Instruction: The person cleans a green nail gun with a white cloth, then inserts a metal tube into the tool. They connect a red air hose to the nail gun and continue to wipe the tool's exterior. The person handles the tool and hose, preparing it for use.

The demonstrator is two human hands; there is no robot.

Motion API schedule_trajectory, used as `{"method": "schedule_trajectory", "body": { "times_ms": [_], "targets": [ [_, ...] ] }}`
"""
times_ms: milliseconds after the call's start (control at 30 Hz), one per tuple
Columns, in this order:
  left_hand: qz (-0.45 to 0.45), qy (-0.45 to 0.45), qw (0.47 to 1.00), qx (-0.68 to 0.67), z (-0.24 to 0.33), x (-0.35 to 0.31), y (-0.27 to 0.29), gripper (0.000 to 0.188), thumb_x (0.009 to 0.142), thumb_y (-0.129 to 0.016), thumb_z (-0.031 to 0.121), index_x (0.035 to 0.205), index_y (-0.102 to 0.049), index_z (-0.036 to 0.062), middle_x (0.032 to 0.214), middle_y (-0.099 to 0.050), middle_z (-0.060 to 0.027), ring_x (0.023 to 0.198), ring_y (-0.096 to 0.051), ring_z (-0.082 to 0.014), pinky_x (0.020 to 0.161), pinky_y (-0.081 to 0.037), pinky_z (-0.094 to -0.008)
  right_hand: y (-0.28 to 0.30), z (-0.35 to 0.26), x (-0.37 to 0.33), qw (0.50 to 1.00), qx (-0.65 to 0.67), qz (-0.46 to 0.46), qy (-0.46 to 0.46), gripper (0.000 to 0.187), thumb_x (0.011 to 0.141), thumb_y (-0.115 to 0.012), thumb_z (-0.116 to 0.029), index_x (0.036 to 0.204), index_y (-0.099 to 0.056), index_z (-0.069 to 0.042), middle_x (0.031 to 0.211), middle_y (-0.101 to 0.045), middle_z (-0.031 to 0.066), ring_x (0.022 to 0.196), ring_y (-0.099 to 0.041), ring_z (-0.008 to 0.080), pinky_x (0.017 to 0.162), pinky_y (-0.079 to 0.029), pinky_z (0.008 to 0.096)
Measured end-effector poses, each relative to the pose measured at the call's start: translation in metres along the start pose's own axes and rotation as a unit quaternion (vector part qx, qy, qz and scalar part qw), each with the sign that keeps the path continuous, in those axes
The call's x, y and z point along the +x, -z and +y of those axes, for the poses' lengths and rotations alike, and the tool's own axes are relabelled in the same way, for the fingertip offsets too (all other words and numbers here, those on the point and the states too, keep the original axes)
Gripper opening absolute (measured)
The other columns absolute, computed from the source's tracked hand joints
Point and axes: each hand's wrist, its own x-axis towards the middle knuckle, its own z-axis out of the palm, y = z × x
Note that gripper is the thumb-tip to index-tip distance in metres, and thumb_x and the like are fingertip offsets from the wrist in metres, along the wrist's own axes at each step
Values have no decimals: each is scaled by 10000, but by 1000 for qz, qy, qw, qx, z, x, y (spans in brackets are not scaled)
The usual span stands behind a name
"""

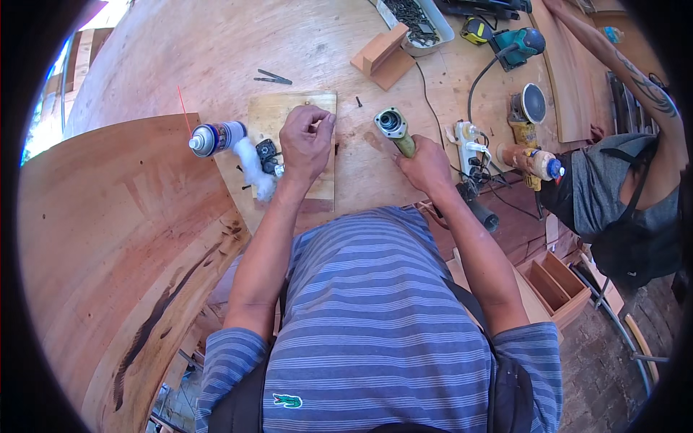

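Note:
My right hand (427, 169) grips a green power tool that looks like an angle grinder (406, 146). Its metal gear head (390, 123) faces up, open, showing a round cavity with screw holes around the rim. Above a pale wooden board (325, 189), my left hand (307, 141) has its fingers curled and pinched; whatever they hold is too small or hidden. Left of that hand lie a black tool part (267, 151) and a tuft of white fibre (253, 170). Beside them, a spray can (216, 137) with a thin red straw lies tipped over.
Tweezers (274, 77) and a screw (359, 102) lie on the table. Farther back are an angled wooden piece (385, 58), a tub of screws (433, 43) and a tape measure (476, 30). A power strip (468, 144), cords and sanders stand right, near another person's arm (635, 72).

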Motion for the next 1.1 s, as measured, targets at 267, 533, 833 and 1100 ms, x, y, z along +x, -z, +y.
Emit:
{"method": "schedule_trajectory", "body": {
  "times_ms": [267, 533, 833, 1100],
  "targets": [
    [9, -16, 1000, -25, 5, 8, -13, 68, 850, -706, 68, 843, -694, 2, 807, -645, -93, 675, -613, -154, 574, -497, -266, -2, -2, -1, 1000, -4, 5, -7, 341, 765, -749, -278, 979, -679, -22, 920, -690, 235, 923, -657, 413, 820, -508, 492],
    [-4, -59, 998, -21, 45, 51, -39, 170, 919, -688, 137, 872, -674, -26, 802, -647, -77, 713, -579, -112, 642, -476, -264, 4, -7, -2, 1000, -19, -6, -15, 324, 792, -755, -251, 998, -676, -14, 930, -693, 231, 928, -662, 403, 810, -514, 495],
    [-143, -270, 911, 277, 75, 41, -94, 490, 931, -570, 497, 800, -694, 42, 784, -638, -130, 850, -597, -294, 692, -474, -429, -9, -1, 2, 999, -26, 29, 7, 348, 823, -709, -312, 1008, -689, -17, 924, -688, 257, 913, -667, 407, 818, -518, 494],
    [-217, -149, 913, 313, 72, 26, -96, 690, 914, -463, 664, 846, -706, 21, 797, -663, -147, 829, -651, -303, 716, -508, -434, -16, 2, 0, 997, -70, 10, 32, 335, 844, -675, -344, 945, -696, -26, 846, -682, 253, 835, -658, 437, 731, -514, 527]
  ]
}}
